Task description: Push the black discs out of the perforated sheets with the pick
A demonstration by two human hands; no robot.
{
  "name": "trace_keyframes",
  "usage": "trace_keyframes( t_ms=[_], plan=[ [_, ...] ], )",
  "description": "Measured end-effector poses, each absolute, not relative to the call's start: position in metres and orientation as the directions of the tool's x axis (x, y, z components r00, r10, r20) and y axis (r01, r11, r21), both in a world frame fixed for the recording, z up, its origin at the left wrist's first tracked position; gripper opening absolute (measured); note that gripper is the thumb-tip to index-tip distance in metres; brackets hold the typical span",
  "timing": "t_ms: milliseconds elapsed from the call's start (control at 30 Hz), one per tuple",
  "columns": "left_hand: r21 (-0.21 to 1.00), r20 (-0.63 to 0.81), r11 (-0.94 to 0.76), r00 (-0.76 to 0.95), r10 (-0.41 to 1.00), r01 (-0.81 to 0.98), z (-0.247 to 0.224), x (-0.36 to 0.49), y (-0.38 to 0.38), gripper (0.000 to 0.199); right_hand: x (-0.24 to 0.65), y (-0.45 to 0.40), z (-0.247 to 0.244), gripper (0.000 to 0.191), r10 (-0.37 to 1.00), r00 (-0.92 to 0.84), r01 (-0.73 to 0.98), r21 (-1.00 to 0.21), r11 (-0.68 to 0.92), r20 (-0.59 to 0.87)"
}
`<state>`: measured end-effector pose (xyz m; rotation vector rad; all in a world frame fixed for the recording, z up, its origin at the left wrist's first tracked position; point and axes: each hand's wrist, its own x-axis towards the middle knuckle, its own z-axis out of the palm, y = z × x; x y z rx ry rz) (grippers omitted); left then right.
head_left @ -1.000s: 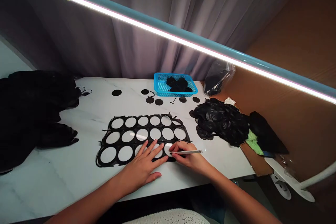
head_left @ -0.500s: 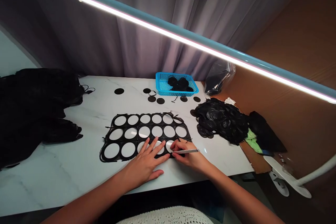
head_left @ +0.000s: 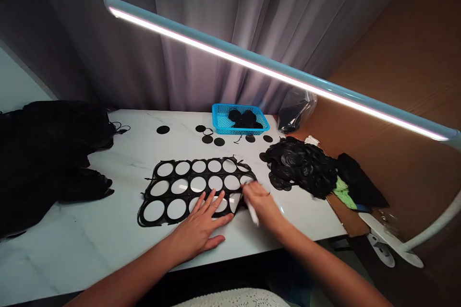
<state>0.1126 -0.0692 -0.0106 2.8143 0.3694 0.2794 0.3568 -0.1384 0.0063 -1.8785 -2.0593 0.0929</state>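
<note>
Left to right: a heap of black fabric [head_left: 46, 148] sat at the far left edge of the white marble tabletop [head_left: 75, 244], with a stretch of marble between it and the next item. One loose black disc [head_left: 163, 129] lay near the back edge. Centre: a black sheet with rows of round cut-outs [head_left: 188, 184], ragged at its edges, lay flat, its near edge well short of the tabletop's front edge. The left hand [head_left: 196, 220] rested palm down, an open grip with fingers spread, across the sheet's near edge. The right hand [head_left: 261, 204] sat at the sheet's right end, fingers curled closed around a slender white tool [head_left: 253, 212], blurred. Behind stood a blue plastic basket [head_left: 220, 117] holding black discs. Right: a large pile of black discs [head_left: 302, 168] lay just beside the sheet, leaving a narrow gap.
</note>
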Motion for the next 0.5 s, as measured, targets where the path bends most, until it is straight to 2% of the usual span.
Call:
trace_keyframes(
  t_ms=[100, 167, 233, 300, 400, 500],
  plan=[
    [0.305, 0.157, -0.926, 0.947, 0.280, 0.223, -0.008, 0.112, -0.070, 0.057, 0.401, -0.108, 0.012, 0.016, 0.905, 0.336, 0.899, -0.374, -0.226, 0.261],
    [0.296, 0.151, -0.927, 0.947, 0.285, 0.232, -0.006, 0.110, -0.073, 0.061, 0.414, -0.095, 0.015, 0.014, 0.889, 0.390, 0.820, -0.529, -0.217, 0.239],
    [0.281, 0.142, -0.922, 0.939, 0.313, 0.265, -0.005, 0.104, -0.077, 0.069, 0.408, -0.092, 0.014, 0.014, 0.933, 0.317, 0.716, -0.687, -0.120, 0.167],
    [0.265, 0.148, -0.913, 0.922, 0.358, 0.311, -0.005, 0.095, -0.083, 0.071, 0.388, -0.096, 0.012, 0.015, 0.974, 0.208, 0.630, -0.774, -0.059, 0.095],
    [0.248, 0.187, -0.904, 0.898, 0.397, 0.348, -0.008, 0.080, -0.091, 0.063, 0.358, -0.103, 0.012, 0.015, 0.992, 0.117, 0.616, -0.787, -0.031, 0.053],
    [0.235, 0.216, -0.900, 0.884, 0.416, 0.366, -0.010, 0.072, -0.096, 0.058, 0.341, -0.107, 0.017, 0.015, 0.992, 0.108, 0.567, -0.823, -0.005, 0.069]
  ],
)
